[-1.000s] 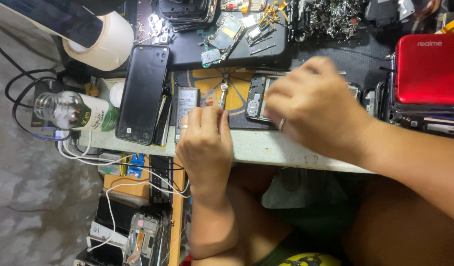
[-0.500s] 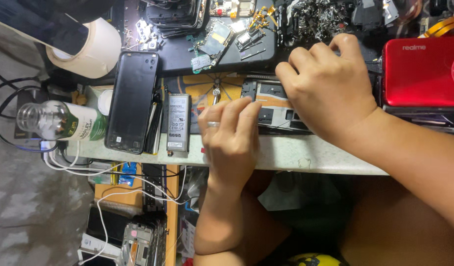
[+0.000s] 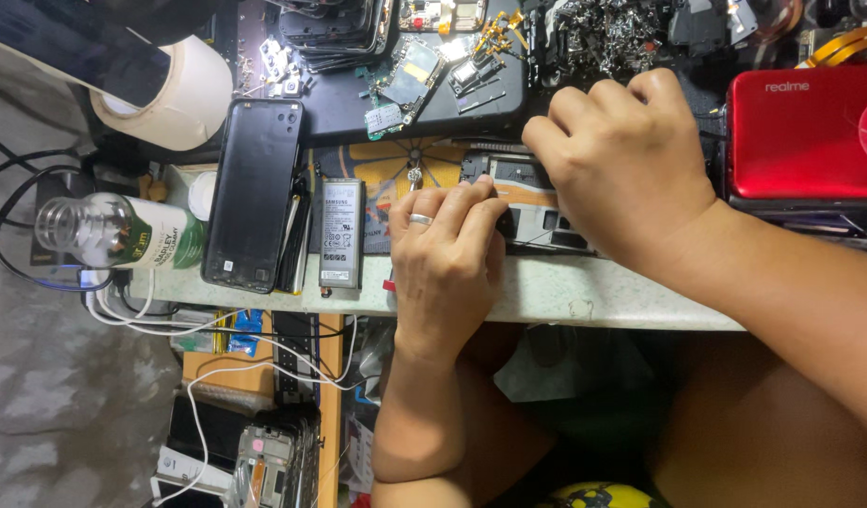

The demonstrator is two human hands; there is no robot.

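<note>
While both hands press on the opened phone (image 3: 532, 202) at the bench edge, left hand (image 3: 447, 249) curled gripping it and right hand (image 3: 621, 160) clenched over it, a slip could knock the battery (image 3: 341, 233) just left off.

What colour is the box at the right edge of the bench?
Red, a flat box; the head view shows it best.

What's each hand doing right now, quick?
Left hand: fingers curled, resting on the opened phone; a grip cannot be told.
Right hand: loosely fisted over the phone; what it holds is hidden.
</note>
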